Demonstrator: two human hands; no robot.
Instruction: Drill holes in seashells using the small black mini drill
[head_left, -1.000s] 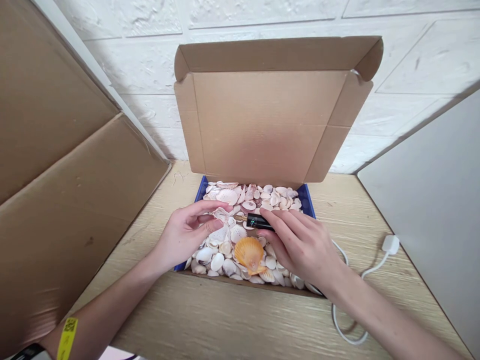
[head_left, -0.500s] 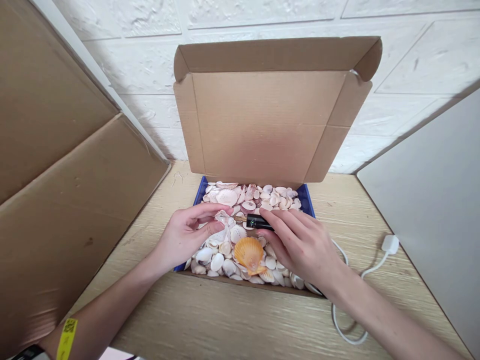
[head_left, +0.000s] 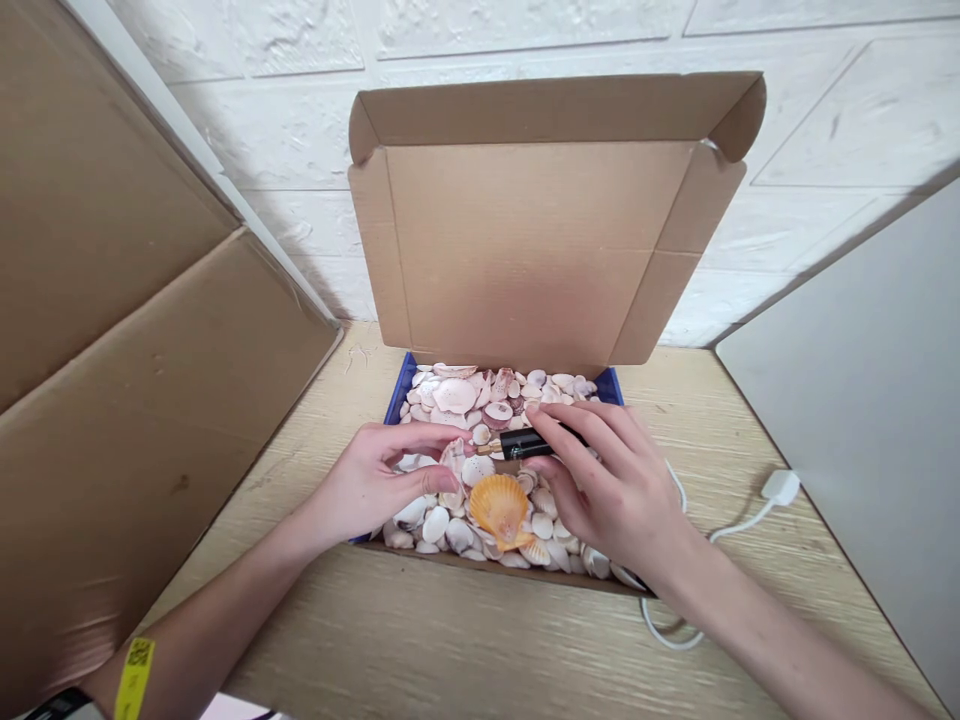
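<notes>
My left hand (head_left: 382, 480) pinches a pale, rough-edged shell (head_left: 453, 458) between thumb and fingers, above the box's contents. My right hand (head_left: 607, 480) is wrapped around a black mini electric drill (head_left: 525, 443) with a brass-coloured chuck. The drill points left, its tip close to the shell; whether the two touch I cannot tell. Beneath both hands lies an open cardboard box (head_left: 619, 388) with blue sides, filled with white and pinkish seashells (head_left: 454, 396). A large orange scallop shell (head_left: 499, 508) rests on top, near the front.
The box's raised lid (head_left: 525, 240) leans toward a white brick-patterned wall (head_left: 840, 110). A white cable (head_left: 675, 640) with a plug (head_left: 781, 487) lies on the wooden table (head_left: 420, 620) at right. Large cardboard (head_left: 150, 350) stands left, a grey-white panel (head_left: 862, 360) right.
The shell in my left hand has been turned and shifted slightly down. My right hand and the drill have moved a little to the right, and the cable loop has shifted left.
</notes>
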